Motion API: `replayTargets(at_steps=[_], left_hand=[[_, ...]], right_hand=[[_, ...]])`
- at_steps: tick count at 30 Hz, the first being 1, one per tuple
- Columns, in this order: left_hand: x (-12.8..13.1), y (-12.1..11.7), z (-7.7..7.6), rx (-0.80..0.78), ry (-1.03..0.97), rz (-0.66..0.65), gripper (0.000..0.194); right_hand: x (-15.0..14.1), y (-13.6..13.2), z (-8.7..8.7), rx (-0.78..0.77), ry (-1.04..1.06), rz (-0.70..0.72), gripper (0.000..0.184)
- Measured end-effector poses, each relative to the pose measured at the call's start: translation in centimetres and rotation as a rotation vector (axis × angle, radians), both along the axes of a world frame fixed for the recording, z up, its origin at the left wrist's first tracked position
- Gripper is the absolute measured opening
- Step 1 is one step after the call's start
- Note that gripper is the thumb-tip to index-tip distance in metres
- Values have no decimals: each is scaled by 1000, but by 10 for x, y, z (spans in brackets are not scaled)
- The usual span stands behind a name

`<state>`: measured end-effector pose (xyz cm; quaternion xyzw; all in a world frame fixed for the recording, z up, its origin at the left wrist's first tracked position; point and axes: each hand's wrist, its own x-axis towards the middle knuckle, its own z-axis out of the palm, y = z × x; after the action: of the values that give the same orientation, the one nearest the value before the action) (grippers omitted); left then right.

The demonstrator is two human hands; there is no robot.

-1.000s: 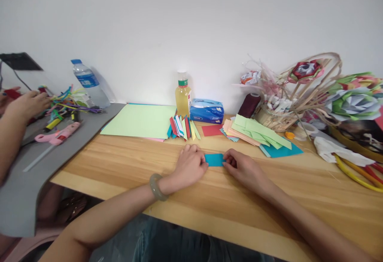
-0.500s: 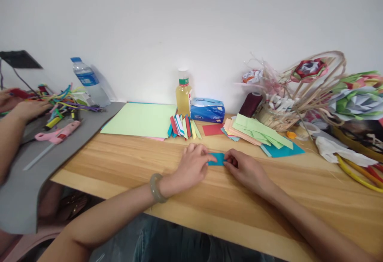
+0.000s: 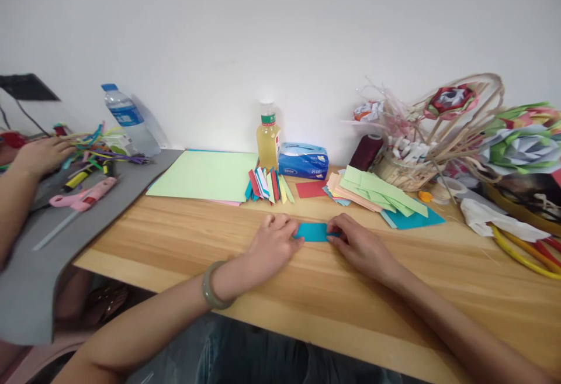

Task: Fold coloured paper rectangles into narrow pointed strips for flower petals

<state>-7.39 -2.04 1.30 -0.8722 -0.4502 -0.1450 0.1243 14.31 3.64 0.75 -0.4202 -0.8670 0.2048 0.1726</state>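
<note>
A small blue paper rectangle (image 3: 312, 232) lies flat on the wooden table between my two hands. My left hand (image 3: 275, 239), with a bangle (image 3: 212, 286) on its wrist, has its thumb and fingers closed at the paper's left end. At the right end, my right hand (image 3: 354, 239) pinches the paper between thumb and curled fingers. Behind them sits a bundle of folded paper pieces (image 3: 265, 186) in red, white, blue and yellow. A red paper piece (image 3: 310, 189) lies just beyond the blue one.
Light green sheets (image 3: 204, 175) lie left of a yellow drink bottle (image 3: 268, 138) and a blue tissue pack (image 3: 303, 161). Coloured paper strips (image 3: 377, 191) are at the right, before a jar of sticks (image 3: 405, 168). A co-worker's hand (image 3: 41, 155) and a pink glue gun (image 3: 85, 196) are left.
My left hand has slid left along the blue paper to its left end, uncovering more of it. My right hand stays at the right end.
</note>
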Motion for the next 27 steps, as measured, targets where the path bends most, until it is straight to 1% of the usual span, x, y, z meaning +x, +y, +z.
replayTargets(at_steps=[3, 5, 8, 10, 11, 13, 16, 18, 21, 23, 24, 27], left_hand=[[-5, 4, -3, 24, 31, -71, 19], [-9, 7, -5, -1, 25, -103, 20], [-15, 13, -8, -94, -89, -112, 16], [-19, 16, -10, -150, -189, -108, 19], [-20, 18, -11, -167, -216, -113, 21], [-22, 20, -11, -171, -209, -132, 22], [-21, 20, -8, -130, -109, -129, 22], [-18, 18, -5, -102, -42, -89, 24], [-8, 10, -1, -112, 15, -69, 31], [0, 4, 1, -147, 31, -91, 39], [4, 1, 2, -161, 41, -106, 42], [9, -4, 4, -183, 49, -137, 40]], right_hand=[[2, 3, 0, -13, 16, 39, 7], [5, 4, 0, -20, 40, 60, 8], [14, 7, 2, -42, 116, 140, 10], [22, 10, 6, -53, 166, 220, 16], [25, 12, 7, -33, 165, 258, 19], [30, 13, 11, 64, 100, 323, 25], [30, 11, 13, 234, -40, 383, 28], [24, 5, 12, 302, -89, 370, 28], [12, -7, 11, 350, -124, 261, 28], [6, -15, 14, 328, -115, 195, 27], [4, -19, 16, 286, -99, 186, 27], [2, -26, 23, 51, -21, 233, 27]])
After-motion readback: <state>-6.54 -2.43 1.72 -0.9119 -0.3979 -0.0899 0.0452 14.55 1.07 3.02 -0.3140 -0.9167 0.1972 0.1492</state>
